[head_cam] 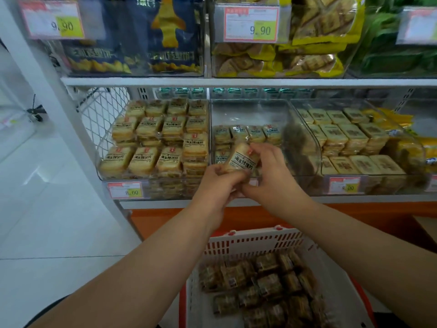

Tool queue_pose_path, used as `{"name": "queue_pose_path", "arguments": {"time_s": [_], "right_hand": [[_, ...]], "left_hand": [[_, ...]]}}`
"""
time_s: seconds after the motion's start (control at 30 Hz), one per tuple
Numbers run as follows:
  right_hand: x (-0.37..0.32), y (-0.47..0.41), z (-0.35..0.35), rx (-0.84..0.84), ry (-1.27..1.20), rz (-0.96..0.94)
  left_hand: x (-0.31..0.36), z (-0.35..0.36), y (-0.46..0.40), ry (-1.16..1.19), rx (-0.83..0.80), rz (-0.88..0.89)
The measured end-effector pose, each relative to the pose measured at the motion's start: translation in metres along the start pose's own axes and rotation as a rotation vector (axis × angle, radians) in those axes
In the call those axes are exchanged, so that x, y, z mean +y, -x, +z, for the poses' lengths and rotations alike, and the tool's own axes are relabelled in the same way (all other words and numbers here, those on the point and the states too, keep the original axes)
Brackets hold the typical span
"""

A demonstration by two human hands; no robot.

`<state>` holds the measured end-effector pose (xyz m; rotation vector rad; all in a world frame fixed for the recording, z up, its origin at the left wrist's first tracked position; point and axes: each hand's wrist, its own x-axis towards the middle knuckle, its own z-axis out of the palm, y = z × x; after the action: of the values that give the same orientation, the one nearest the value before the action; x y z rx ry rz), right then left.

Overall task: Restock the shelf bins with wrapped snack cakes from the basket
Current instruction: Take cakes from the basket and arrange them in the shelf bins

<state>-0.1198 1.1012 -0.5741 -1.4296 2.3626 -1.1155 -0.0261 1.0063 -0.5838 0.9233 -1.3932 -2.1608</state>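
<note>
Both hands hold one wrapped snack cake (241,159), pale yellow with black print, tilted in front of the middle clear bin (248,110). My left hand (218,183) grips its lower end from below. My right hand (269,171) pinches its upper right side. That middle bin is part filled, with a row of wrapped cakes (248,133) behind my hands. Below, the white and red basket (253,242) holds several more wrapped cakes (262,285).
The left bin (153,140) is stacked full of similar cakes, and the right bin (350,138) holds several more. A wire mesh panel (101,114) closes the shelf's left end. Bagged snacks fill the shelf above. Price tags hang on the bin fronts.
</note>
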Motion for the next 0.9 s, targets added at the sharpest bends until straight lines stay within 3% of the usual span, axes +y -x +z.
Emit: {"name": "queue_pose_path", "arguments": {"time_s": [0.07, 0.13, 0.27, 0.37, 0.63, 0.9], "right_hand": [[0.001, -0.007, -0.005, -0.010, -0.026, 0.038], [0.004, -0.019, -0.015, -0.020, -0.087, 0.119], [0.019, -0.068, -0.024, -0.109, 0.000, 0.204], [0.030, -0.105, -0.005, -0.262, 0.137, 0.181], [0.054, -0.151, 0.042, -0.444, 0.345, 0.040], [0.065, -0.157, 0.059, -0.359, 0.364, 0.031]], "left_hand": [[0.006, 0.000, 0.000, -0.069, -0.013, -0.001], [0.018, 0.000, 0.005, -0.314, 0.031, 0.085], [0.029, -0.021, 0.014, -1.160, 0.254, 0.610], [0.023, -0.042, 0.006, -1.484, 0.346, 0.766], [0.017, -0.067, -0.011, -1.524, 0.343, 0.764], [0.014, -0.062, -0.010, -1.537, 0.330, 0.787]]}}
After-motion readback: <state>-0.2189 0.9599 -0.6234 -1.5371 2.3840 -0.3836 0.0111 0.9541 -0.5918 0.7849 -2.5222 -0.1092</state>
